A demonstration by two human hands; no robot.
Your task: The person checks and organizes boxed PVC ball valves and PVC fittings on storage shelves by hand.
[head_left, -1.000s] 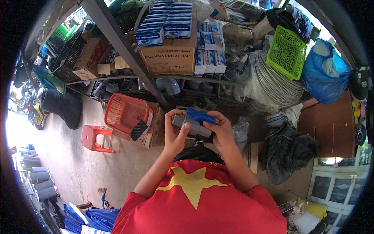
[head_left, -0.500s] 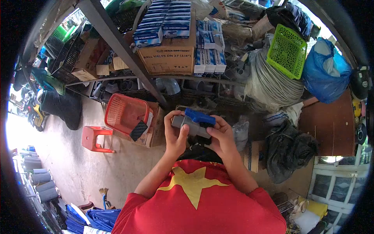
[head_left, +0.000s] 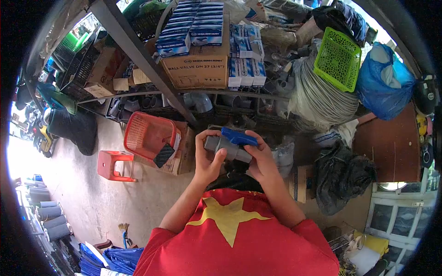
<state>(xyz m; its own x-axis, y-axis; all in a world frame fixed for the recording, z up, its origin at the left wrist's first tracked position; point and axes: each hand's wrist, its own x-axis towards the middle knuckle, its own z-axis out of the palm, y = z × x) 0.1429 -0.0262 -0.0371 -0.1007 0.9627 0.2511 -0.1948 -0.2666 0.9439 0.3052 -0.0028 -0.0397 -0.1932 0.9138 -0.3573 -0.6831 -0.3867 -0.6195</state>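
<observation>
A grey plastic ball valve (head_left: 226, 149) with a blue lever handle (head_left: 239, 136) is held up in front of my chest. My left hand (head_left: 208, 157) wraps the valve's left end, with the thumb lying across the near side of its body. At the other end my right hand (head_left: 261, 158) grips by the handle's tip, fingers curled behind it and thumb near the top. The undersides of the fingers on both hands are partly hidden by the valve.
A shelf carries a ball valve carton (head_left: 196, 71), stacked small blue-and-white boxes (head_left: 207, 32), a pipe coil (head_left: 322, 92) and a green basket (head_left: 337, 60). Left on the floor are a red basket (head_left: 142, 131) and a red stool (head_left: 110, 165). A metal post (head_left: 138, 55) slants across.
The valve has turned slightly in my hands, so its blue handle now slopes down more to the right. My right thumb has shifted up toward the handle's end.
</observation>
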